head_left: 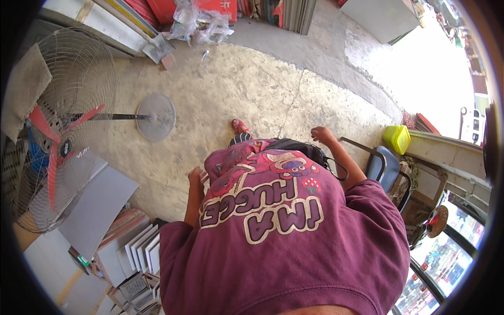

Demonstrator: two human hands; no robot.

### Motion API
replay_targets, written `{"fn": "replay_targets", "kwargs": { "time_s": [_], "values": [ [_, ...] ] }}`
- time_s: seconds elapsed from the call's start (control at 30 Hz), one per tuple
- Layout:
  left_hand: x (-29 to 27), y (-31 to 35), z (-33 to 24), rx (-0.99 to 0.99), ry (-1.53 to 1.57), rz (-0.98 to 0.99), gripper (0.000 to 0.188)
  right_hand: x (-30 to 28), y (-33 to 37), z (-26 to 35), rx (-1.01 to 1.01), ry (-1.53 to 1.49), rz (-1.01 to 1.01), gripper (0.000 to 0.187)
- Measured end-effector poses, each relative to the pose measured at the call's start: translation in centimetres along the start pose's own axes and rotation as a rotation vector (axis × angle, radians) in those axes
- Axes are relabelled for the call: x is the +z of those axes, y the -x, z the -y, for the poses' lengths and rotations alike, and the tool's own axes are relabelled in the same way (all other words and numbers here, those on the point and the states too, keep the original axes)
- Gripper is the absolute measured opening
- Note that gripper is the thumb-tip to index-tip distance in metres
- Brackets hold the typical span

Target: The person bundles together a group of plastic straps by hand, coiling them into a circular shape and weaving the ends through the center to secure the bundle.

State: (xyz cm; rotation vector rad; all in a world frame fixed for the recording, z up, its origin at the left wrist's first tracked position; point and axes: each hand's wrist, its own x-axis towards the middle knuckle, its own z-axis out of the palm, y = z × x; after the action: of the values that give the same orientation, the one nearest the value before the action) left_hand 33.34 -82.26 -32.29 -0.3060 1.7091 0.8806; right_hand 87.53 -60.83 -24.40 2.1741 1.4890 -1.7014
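My left hand (196,175) hangs at my left side, next to the hem of my maroon printed shirt (325,247). Its fingers show only in part, and whether they hold anything I cannot make out. Out to my right, my right hand (321,135) is held away from the body with its fingers loosely bent and apart, nothing seen in them. A black bag (299,149) with a thin strap lies against my front, near the right forearm. Below the shirt one red shoe (239,126) and a bit of striped trouser leg (242,138) show.
A standing fan (65,147) with red blades and a round base (156,117) is at the left. Stacked panels (142,249) lean below it. Beside my right arm are a chair (386,168) and a yellow-green container (397,139). Clear plastic wrap (202,26) lies ahead.
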Motion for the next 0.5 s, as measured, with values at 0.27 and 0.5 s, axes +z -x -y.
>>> {"fn": "replay_targets", "kwargs": {
  "time_s": [0.27, 0.5],
  "values": [
    [6.1, -2.6, -13.7, 0.159, -0.092, -0.003, 0.043, 1.6, -2.3, 3.4, 0.084, -0.152, -0.027, 0.033],
    [10.1, -4.9, -18.7, 0.162, -0.116, -0.002, 0.042, -1.0, -6.3, 6.5, 0.043, -0.026, -0.004, 0.034]
  ]
}}
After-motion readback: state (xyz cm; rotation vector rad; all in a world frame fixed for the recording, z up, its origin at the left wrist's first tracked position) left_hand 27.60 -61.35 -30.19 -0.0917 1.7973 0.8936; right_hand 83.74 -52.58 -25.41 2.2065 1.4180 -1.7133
